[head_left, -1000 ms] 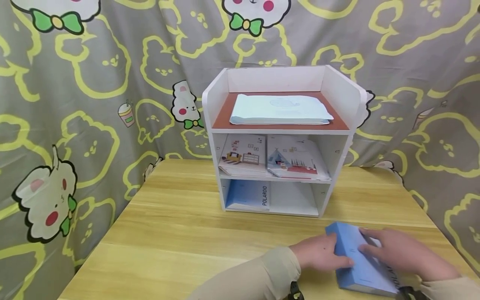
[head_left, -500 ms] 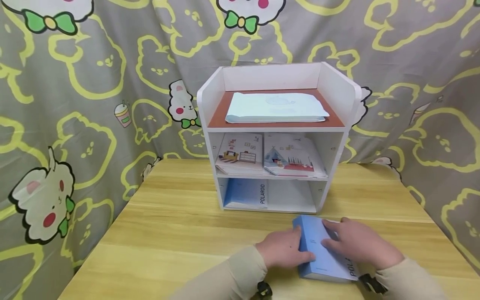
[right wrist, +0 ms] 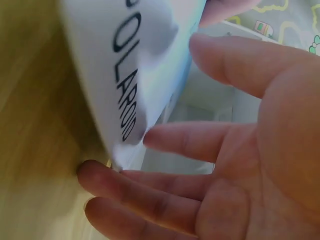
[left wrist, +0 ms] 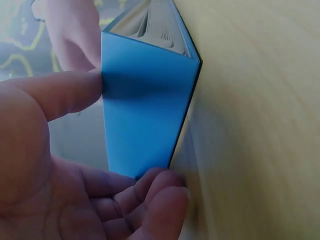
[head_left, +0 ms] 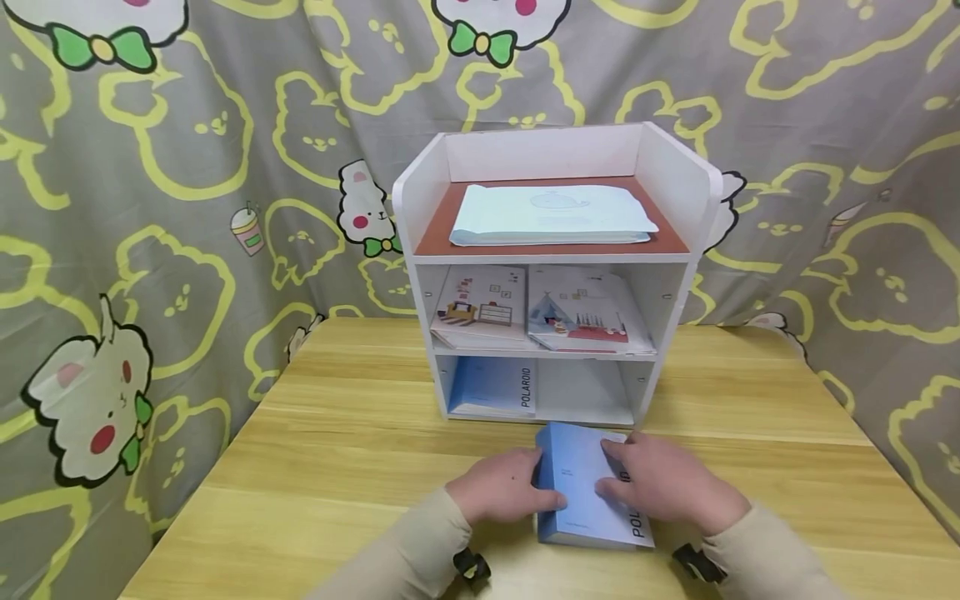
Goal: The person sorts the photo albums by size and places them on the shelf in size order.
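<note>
A thick blue photo album (head_left: 573, 512) lettered POLAROID lies on the table in front of the shelf, its pale pages showing at one end in the left wrist view. My left hand (head_left: 502, 485) holds its blue spine (left wrist: 145, 110) side, thumb on the cover edge and fingers curled at the spine's far end. From the other side my right hand (head_left: 671, 482) grips it, thumb on the cover. In the right wrist view, fingers (right wrist: 150, 200) reach the corner by the lettering (right wrist: 125, 80). The album's underside is hidden.
Behind the album stands a white shelf unit (head_left: 551, 157). A similar blue album (head_left: 487, 387) lies in its bottom left. Illustrated booklets (head_left: 483, 304) fill the middle level, and a pale flat package (head_left: 555, 215) rests on top. Patterned curtain (head_left: 187, 275) surrounds the wooden table (head_left: 337, 467).
Both hands have moved the album leftward across the table, from the right side to in front of the shelf's right half. The album has turned slightly straighter; both hands keep hold.
</note>
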Demonstrator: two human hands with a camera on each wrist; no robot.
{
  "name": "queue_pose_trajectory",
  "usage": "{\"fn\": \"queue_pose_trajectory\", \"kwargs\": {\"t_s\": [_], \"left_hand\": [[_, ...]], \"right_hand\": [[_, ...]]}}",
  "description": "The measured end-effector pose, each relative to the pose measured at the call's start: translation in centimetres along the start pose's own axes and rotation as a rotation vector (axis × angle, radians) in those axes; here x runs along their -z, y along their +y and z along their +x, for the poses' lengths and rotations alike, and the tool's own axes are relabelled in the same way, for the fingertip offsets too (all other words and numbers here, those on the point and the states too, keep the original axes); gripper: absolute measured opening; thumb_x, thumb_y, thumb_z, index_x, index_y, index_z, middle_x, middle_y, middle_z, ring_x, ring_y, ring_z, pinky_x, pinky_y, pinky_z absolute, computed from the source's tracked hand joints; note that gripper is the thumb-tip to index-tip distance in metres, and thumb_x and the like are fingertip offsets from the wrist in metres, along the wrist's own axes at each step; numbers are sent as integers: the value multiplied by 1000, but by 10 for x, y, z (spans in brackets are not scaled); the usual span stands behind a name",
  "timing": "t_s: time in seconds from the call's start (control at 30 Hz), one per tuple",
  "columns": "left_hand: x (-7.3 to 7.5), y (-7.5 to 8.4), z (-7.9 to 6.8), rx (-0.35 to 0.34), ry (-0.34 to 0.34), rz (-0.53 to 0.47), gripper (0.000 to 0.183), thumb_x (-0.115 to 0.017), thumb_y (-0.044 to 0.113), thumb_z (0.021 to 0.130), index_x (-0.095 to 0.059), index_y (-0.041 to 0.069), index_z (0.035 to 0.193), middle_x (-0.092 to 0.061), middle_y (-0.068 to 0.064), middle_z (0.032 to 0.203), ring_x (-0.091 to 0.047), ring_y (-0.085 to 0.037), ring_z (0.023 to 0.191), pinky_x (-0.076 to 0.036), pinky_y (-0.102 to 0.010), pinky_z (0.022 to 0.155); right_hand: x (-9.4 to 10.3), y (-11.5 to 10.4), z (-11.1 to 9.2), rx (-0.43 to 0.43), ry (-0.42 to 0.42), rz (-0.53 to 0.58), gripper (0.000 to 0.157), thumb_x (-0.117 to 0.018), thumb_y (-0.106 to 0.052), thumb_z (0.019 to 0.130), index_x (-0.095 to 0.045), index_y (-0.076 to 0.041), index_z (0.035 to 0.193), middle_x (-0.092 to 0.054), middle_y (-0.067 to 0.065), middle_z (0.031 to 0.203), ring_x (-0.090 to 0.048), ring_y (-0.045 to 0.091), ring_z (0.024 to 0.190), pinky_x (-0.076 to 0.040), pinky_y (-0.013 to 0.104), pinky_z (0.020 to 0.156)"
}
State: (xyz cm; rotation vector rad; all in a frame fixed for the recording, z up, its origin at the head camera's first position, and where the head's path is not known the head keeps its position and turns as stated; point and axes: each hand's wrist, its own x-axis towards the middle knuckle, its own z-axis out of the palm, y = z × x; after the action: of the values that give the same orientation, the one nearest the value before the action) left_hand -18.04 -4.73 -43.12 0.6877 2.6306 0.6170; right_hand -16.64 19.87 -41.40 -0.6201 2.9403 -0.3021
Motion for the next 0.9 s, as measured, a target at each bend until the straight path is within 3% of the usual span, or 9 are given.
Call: {"fn": "queue_pose_trajectory", "kwargs": {"t_s": [0.1, 0.17, 0.5, 0.7, 0.9], "left_hand": [[0, -2, -6, 5, 19, 7, 82, -64, 61, 91, -54, 0, 143, -65, -11, 132, -62, -18, 116, -52, -35, 96], [-1, -2, -10, 8, 30, 26, 82, -59, 64, 93, -53, 0, 145, -63, -13, 135, -60, -23, 122, -50, -38, 99], [-11, 6, -15, 21, 52, 104, 89, -51, 68, 95, -47, -5, 147, -63, -18, 132, -63, -23, 115, -53, -36, 92], [-12, 11, -14, 30, 35, -47, 95, -59, 64, 94, -36, -6, 152, -57, -19, 142, -61, -16, 118, -51, -33, 96], [-12, 10, -12, 34, 49, -192, 100, -70, 57, 90, -27, -3, 157, -44, -19, 154, -51, -19, 132, -44, -38, 108]], "right_hand": [[1, 2, -9, -17, 10, 20, 69, -70, -52, 90, -65, 4, 130, -61, 26, 129, -62, 42, 113, -50, 59, 92], [0, 3, -16, -29, 16, 26, 72, -70, -54, 90, -65, 6, 129, -59, 27, 132, -61, 42, 114, -50, 60, 93], [-14, -3, -29, -55, 19, 4, 73, -71, -54, 89, -64, 9, 127, -58, 21, 128, -65, 32, 102, -57, 54, 76], [-15, 1, -28, -73, -3, 87, 74, -70, -54, 90, -63, 9, 129, -60, 18, 121, -63, 26, 97, -55, 52, 83], [-16, 4, -30, -107, -7, 269, 84, -72, -52, 90, -51, 13, 140, -54, 27, 132, -60, 33, 112, -50, 56, 95]]}}
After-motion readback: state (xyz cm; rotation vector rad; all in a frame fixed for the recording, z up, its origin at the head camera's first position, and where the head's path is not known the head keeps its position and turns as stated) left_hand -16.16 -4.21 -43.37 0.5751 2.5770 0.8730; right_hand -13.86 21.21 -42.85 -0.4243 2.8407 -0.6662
